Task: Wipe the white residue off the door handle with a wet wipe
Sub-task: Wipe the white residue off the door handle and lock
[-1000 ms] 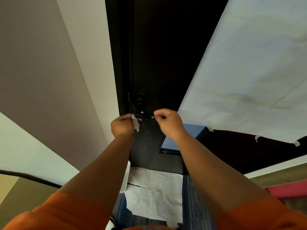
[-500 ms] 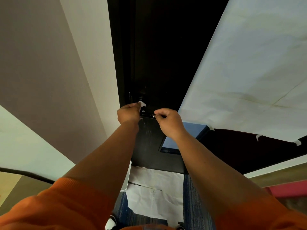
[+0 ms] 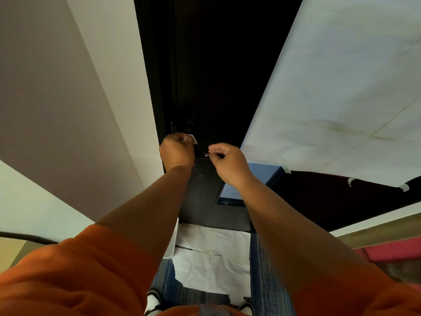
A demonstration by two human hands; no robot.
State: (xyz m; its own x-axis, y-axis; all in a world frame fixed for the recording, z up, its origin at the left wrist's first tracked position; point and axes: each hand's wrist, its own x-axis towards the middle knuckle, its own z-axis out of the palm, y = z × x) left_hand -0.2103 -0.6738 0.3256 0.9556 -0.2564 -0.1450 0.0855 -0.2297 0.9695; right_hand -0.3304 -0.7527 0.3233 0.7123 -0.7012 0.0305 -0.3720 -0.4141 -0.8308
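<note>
Two orange sleeves (image 3: 68, 281) filled the bottom of the frame, with a white paper sheet (image 3: 214, 254) on the floor between them. From there both bare forearms ran up to meet near the frame's middle. At their ends the hands stood just apart, the left hand (image 3: 176, 151) slightly higher in the frame.

Between them lay the door handle (image 3: 203, 153), a short dark lever with a bright glint, its long axis running across the frame from left to right. Only that small stretch showed, because the hands hid the rest, and any residue on it was too small to make out.

The right hand (image 3: 230, 163) had its fingers curled, with thumb and forefinger pinching the lever's right end, seemingly to steady it. The left hand was balled round the wet wipe (image 3: 193, 139), one white corner sticking out above the knuckles. It sat at the lever's left end, though whether the wipe touched metal there could not be told.

A stroke rightward along the lever, toward the pinching fingers, looked like the fitting move.

Behind everything rose the dark door (image 3: 216, 65), with faint pale marks (image 3: 201, 176) on its face just below the handle.
</note>
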